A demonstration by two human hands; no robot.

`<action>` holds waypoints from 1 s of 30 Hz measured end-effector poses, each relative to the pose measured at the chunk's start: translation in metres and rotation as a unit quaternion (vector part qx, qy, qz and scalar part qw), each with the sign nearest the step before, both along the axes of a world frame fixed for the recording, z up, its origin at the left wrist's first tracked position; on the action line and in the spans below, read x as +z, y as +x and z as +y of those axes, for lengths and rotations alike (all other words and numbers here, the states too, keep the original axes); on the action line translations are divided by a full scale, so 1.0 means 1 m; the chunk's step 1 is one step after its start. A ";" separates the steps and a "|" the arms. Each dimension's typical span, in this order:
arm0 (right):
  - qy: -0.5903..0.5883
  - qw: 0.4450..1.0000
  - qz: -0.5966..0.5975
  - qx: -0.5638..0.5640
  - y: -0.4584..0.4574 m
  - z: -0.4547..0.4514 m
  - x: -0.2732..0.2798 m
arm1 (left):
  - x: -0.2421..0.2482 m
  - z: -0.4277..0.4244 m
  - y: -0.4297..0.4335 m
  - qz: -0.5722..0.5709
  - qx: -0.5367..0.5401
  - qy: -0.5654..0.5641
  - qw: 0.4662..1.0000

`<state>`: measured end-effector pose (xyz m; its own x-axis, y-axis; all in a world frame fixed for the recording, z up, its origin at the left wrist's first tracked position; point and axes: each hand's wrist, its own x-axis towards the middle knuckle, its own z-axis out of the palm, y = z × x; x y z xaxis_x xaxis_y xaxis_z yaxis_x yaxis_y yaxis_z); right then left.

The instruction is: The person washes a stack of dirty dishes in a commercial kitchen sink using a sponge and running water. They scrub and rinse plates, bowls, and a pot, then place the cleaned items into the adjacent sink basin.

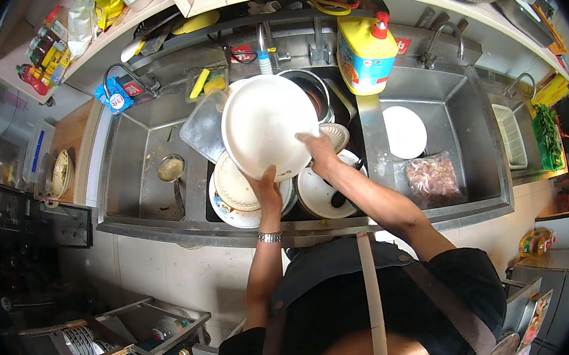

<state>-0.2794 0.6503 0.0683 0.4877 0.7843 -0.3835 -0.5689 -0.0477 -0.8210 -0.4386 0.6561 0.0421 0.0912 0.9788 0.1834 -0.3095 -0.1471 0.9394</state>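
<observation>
A large white bowl (268, 122) is held over the middle basin, its broad smooth surface facing me. At its near edge my left hand (266, 190) grips it, thumb on top. My right hand (319, 150) is on its right edge; part of that hand's grip is hidden. Beneath my left hand are a cream plate with a patterned rim (231, 188) and other stacked plates. A white bowl (318, 197) with a dark-handled utensil lies under my right forearm. A fluted dish (336, 135) and a metal pot (319, 83) sit beyond it.
The left sink (140, 140) has a strainer (170, 168) at its drain. In the right sink are a white plate (405, 132) and bagged meat (433, 177). A yellow pump jug (368, 54) stands behind, beside a faucet (263, 50). A clear plastic container (204, 134) lies left of the bowl.
</observation>
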 end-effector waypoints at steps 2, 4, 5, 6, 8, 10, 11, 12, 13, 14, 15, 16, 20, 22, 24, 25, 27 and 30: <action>-0.064 0.992 -0.035 0.103 0.005 0.004 0.003 | 0.008 -0.001 -0.007 0.008 -0.005 0.048 0.999; -0.020 0.974 -0.162 0.158 0.025 0.018 0.020 | 0.038 0.008 -0.027 0.059 -0.058 0.001 0.997; -0.037 0.930 -0.311 0.192 0.037 0.029 0.033 | 0.056 0.014 -0.037 0.081 -0.088 -0.009 0.993; 0.054 0.895 -0.393 0.205 0.046 0.040 0.047 | 0.074 0.021 -0.045 0.109 -0.140 0.016 0.984; 0.166 0.777 -0.525 0.305 0.056 0.059 0.073 | 0.105 0.044 -0.051 0.202 -0.240 0.045 0.949; 0.244 0.642 -0.624 0.373 0.053 0.068 0.089 | 0.128 0.065 -0.045 0.329 -0.326 0.051 0.885; 0.277 0.578 -0.651 0.406 0.052 0.069 0.094 | 0.133 0.066 -0.042 0.372 -0.321 0.007 0.871; 0.247 0.530 -0.702 0.405 0.048 0.067 0.094 | 0.135 0.067 -0.035 0.413 -0.307 -0.034 0.856; 0.230 0.546 -0.699 0.399 0.049 0.062 0.093 | 0.136 0.067 -0.030 0.443 -0.301 -0.047 0.843; 0.215 0.587 -0.685 0.375 0.049 0.055 0.087 | 0.134 0.063 -0.026 0.401 -0.318 -0.045 0.858; 0.204 0.628 -0.673 0.334 0.056 0.047 0.081 | 0.130 0.057 -0.022 0.364 -0.306 -0.063 0.877; 0.204 0.660 -0.651 0.314 0.068 0.039 0.074 | 0.125 0.049 -0.019 0.325 -0.302 -0.079 0.892; 0.125 0.839 -0.513 0.134 0.126 -0.013 0.036 | 0.088 0.017 0.000 0.270 -0.341 -0.071 0.898; 0.085 0.888 -0.451 0.018 0.152 -0.045 0.018 | 0.074 0.010 -0.003 0.221 -0.444 -0.074 0.865; -0.027 0.924 -0.378 -0.045 0.189 -0.082 0.005 | 0.060 0.005 -0.009 0.118 -0.457 -0.106 0.875; -0.077 0.922 -0.370 -0.086 0.207 -0.100 -0.003 | 0.054 0.003 -0.015 0.151 -0.411 -0.116 0.891; -0.015 0.931 -0.297 -0.213 0.247 -0.125 -0.027 | 0.042 0.003 -0.029 0.204 -0.306 -0.132 0.921; -0.123 0.912 -0.298 -0.255 0.315 -0.172 -0.079 | 0.024 0.008 -0.060 0.249 -0.188 -0.170 0.935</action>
<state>0.0360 0.4784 -0.0106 0.9439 0.3238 -0.0646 -0.0248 -0.1256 -0.9918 -0.4986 0.6643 0.0666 0.4323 0.8542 -0.2888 0.2092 0.2166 0.9536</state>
